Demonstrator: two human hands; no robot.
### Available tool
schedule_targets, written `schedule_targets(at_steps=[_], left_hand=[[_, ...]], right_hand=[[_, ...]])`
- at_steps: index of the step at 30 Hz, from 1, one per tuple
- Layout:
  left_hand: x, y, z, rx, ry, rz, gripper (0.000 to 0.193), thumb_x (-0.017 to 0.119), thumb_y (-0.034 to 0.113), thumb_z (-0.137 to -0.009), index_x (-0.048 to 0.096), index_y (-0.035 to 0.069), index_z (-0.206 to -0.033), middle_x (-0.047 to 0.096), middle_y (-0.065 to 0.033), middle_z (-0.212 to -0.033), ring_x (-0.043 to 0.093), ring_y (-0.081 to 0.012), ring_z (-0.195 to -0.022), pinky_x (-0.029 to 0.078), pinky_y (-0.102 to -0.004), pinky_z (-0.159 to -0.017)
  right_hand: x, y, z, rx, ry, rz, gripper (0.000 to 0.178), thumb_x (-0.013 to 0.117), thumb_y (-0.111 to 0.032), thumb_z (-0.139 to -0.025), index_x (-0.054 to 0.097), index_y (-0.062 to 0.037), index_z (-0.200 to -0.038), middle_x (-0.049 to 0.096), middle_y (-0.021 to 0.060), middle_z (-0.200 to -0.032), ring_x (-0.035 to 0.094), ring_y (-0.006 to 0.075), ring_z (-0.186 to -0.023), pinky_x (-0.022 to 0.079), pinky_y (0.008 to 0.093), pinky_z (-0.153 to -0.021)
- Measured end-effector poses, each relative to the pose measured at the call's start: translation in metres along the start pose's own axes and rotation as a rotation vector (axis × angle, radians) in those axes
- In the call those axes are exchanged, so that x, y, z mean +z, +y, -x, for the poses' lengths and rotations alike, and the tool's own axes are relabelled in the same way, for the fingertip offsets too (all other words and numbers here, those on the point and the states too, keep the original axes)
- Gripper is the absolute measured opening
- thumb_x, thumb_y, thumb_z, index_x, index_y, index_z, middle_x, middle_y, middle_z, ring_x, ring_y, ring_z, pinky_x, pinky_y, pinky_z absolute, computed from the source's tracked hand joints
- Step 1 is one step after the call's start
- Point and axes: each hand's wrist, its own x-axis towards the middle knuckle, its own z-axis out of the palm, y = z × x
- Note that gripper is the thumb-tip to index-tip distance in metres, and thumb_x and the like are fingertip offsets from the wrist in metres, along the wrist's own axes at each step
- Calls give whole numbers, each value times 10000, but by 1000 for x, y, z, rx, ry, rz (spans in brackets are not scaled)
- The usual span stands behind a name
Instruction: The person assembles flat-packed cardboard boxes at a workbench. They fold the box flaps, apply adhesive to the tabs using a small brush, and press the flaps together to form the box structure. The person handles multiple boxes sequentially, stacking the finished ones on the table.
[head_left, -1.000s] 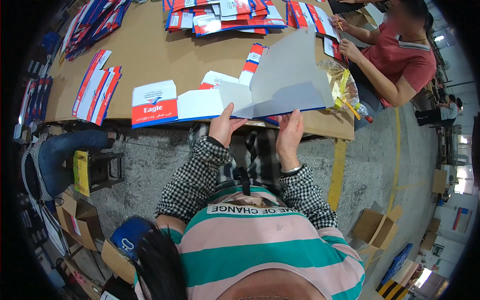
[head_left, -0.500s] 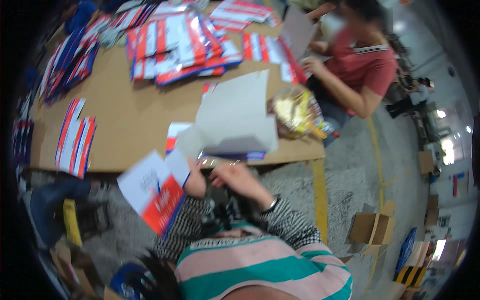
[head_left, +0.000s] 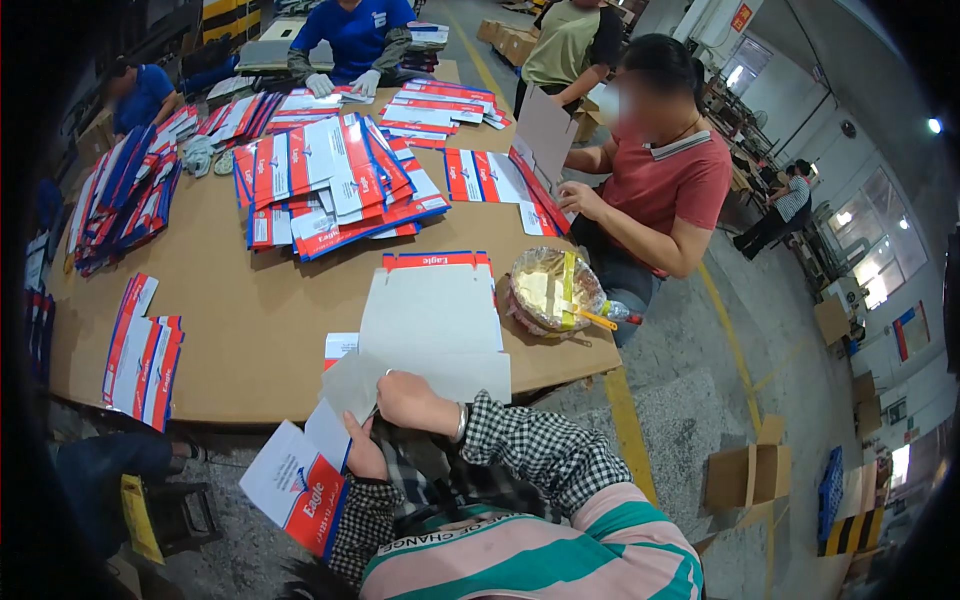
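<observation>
A flat carton blank (head_left: 430, 310) lies at the table's near edge, grey inner side up, with a red strip along its far end. My left hand (head_left: 367, 447) is closed on the edge of a printed carton panel (head_left: 300, 487), white and red with a blue border, which hangs tilted off the table's near edge. Whether this panel joins the grey blank cannot be told. My right hand (head_left: 415, 402) is curled into a fist just above my left, touching a grey flap (head_left: 352, 385) at the blank's near left corner; its fingertips are hidden.
A plastic-lined bowl of pale paste (head_left: 550, 290) with a yellow-handled tool stands right of the blank. Stacks of printed cartons (head_left: 330, 190) cover the far table (head_left: 230, 330); more cartons (head_left: 145, 350) lie left. A co-worker in red (head_left: 665, 180) holds cardboard at the right edge.
My right hand has moved left toward my left hand and closed from loosely spread fingers into a fist. The printed panel stays in my left hand. The view has tilted up, showing more co-workers.
</observation>
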Motion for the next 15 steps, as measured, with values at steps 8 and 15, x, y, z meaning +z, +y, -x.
schedule_targets(at_steps=[8,15], left_hand=[[-11,10,1,30,-42,-98,449,446,207,-989,360,-39,-1355,441,-150,-1352,496,-252,-1178,492,-363,-937],[-7,54,-4,280,-344,-661,379,493,207,-960,490,-30,-1255,572,-151,-1207,564,-247,-1082,459,-334,-911]], right_hand=[[22,2,-2,48,65,-167,216,491,-149,-820,644,3,-807,627,252,-811,599,444,-791,488,487,-721],[21,-9,-4,-201,23,-191,303,467,-104,-824,642,-32,-1061,636,251,-885,607,418,-848,478,482,-769]])
